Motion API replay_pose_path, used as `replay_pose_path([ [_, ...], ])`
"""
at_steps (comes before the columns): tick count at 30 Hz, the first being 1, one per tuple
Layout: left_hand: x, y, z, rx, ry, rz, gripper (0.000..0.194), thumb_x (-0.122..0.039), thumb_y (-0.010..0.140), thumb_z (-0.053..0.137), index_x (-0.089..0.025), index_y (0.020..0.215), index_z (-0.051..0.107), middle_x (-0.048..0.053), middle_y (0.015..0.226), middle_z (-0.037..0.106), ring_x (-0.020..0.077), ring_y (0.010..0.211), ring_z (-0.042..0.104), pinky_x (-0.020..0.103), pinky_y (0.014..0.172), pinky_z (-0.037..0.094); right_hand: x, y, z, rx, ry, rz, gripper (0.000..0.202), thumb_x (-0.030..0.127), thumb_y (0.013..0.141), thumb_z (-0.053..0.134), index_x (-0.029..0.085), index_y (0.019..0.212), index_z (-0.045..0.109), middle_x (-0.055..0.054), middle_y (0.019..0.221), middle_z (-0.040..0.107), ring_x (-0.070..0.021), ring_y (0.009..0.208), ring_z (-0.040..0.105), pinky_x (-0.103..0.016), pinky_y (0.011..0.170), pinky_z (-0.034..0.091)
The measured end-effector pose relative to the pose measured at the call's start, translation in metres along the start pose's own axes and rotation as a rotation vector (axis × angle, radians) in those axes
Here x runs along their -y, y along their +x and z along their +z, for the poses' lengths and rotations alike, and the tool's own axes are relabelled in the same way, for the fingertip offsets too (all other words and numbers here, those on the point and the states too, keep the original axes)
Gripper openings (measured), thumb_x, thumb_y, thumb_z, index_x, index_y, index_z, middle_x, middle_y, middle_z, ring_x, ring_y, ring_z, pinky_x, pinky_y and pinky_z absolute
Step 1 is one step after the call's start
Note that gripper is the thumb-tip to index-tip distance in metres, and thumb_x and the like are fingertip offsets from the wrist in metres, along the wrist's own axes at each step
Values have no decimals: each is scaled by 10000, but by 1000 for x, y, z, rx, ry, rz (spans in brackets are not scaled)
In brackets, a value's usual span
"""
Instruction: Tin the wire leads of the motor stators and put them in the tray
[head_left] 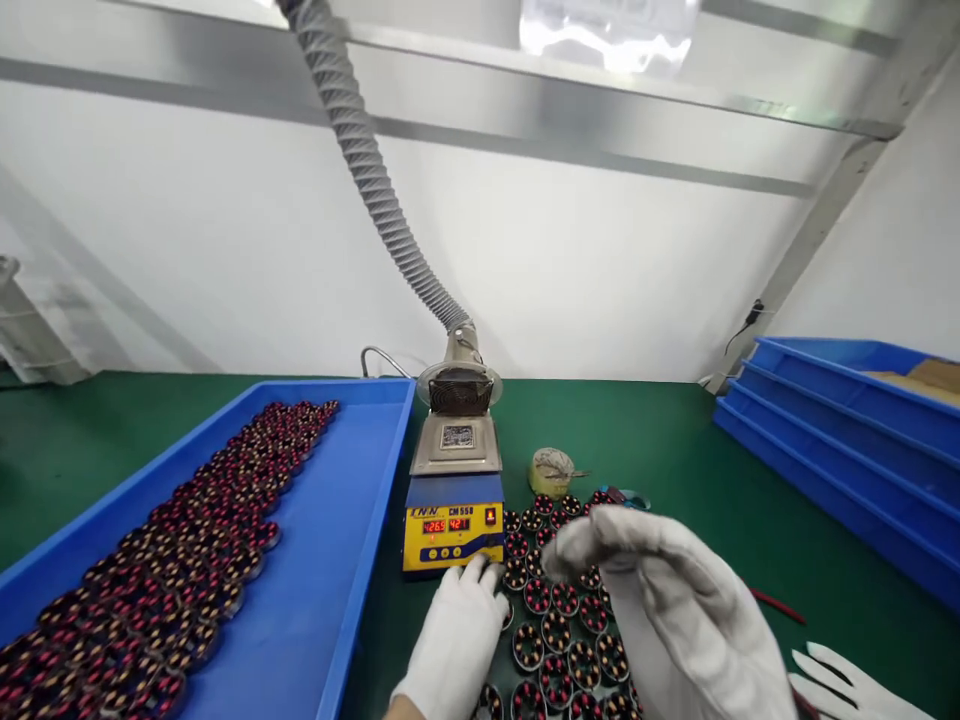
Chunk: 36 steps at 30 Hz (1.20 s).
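Note:
My left hand (459,640), in a white glove, reaches forward with its fingers stretched out. Its fingertips are at the lower front of a yellow and blue solder pot (454,530) with red digits. A small round part lies partly hidden beside its thumb. My right hand (694,610), also gloved, is raised closer to the camera, its fingers curved and apart from the thumb; I see nothing held there. Below and between the hands stand many ring-shaped motor stators (556,632) with red and copper-coloured coils. The right hand covers some of them.
A long blue tray (330,560) on the left holds rows of similar stators. Behind the pot, a fume hood joins a grey hose (360,150). A small yellow tub (551,472) stands near the stators. Stacked blue trays (847,450) and a white glove (855,685) are at right.

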<state>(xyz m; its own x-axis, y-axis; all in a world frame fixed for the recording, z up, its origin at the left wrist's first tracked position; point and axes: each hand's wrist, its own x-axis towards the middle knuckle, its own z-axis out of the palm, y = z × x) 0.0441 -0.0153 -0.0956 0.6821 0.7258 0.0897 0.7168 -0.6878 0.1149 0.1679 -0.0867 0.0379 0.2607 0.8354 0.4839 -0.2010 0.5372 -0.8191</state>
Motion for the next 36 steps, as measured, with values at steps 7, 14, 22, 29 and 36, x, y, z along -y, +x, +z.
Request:
replay_pose_path([
  [7, 1, -2, -76, -920, -60, -57, 104, -200, 821, 519, -257, 901, 483, 94, 1185, 470, 292, 1143, 385, 449, 852, 396, -72, 30, -4, -75, 205, 198, 366, 371, 615, 763, 253, 935, 631, -69, 1020, 671, -236, 930, 632, -353, 813, 516],
  [14, -1, -1, -84, -1095, -159, 1, 465, -348, 832, 482, -228, 1248, 313, 144, 1315, 293, 319, 1173, 359, 445, 890, 381, -76, 27, 5, -22, 82, 131, 293, 420, 587, 766, 211, 754, 647, -83, 845, 681, -222, 739, 639, -327, 651, 531],
  [22, 26, -11, -89, -815, -368, 204, 306, -475, 918, 307, -279, 1099, 457, 19, 971, 651, 162, 871, 611, 263, 766, 455, -59, 16, 3, 77, -192, 25, 302, 251, 591, 779, 272, 852, 630, 0, 825, 601, -151, 740, 580, -233, 677, 487],
  [29, 24, -17, -103, -749, -453, 328, 259, -467, 906, 369, -277, 1046, 475, 4, 958, 666, 145, 908, 612, 249, 796, 468, -47, 17, -5, 254, -172, -14, 156, 372, 663, 729, 305, 786, 661, -7, 759, 572, -163, 695, 551, -276, 638, 452],
  [36, 26, -21, -103, -889, 14, 353, 145, -246, 882, 428, -243, 1014, 488, -7, 887, 701, 157, 854, 634, 311, 789, 419, -59, 14, 8, 13, 69, -42, 168, 403, 649, 728, 266, 587, 654, -4, 603, 522, -172, 608, 536, -300, 575, 437],
])
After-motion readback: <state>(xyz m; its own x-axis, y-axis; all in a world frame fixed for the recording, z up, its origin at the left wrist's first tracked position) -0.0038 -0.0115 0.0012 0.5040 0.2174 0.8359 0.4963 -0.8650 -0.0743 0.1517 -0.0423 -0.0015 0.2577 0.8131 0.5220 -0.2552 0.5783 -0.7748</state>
